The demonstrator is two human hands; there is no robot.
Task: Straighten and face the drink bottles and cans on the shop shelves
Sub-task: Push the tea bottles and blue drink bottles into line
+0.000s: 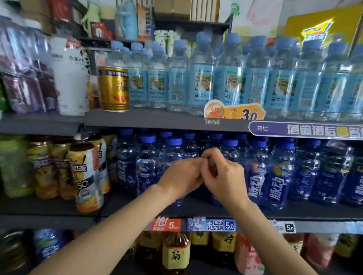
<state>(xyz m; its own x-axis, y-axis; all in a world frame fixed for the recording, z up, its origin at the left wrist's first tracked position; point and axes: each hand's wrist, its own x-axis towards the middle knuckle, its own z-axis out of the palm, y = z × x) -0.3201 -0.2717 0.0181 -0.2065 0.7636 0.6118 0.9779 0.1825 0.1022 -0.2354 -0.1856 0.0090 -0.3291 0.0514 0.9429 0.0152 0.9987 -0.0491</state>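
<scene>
— What is seen of the shelving?
— Dark shelves (156, 120) are stacked in tiers, price tags (211, 225) clipped to the edges; pale water bottles (201, 84) and a gold can (113, 88) are ranged above.
— And the hands?
— The left hand (182, 178) and right hand (223, 176) are held together, fingers curled, before the dark blue bottles (277, 174) on the middle shelf (whether a bottle is gripped cannot be told); tea bottles (87, 174) are tilted at left

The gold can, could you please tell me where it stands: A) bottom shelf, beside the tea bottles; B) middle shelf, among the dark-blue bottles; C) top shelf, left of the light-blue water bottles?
C: the gold can stands on the top shelf, just left of the light-blue water bottles.
</scene>
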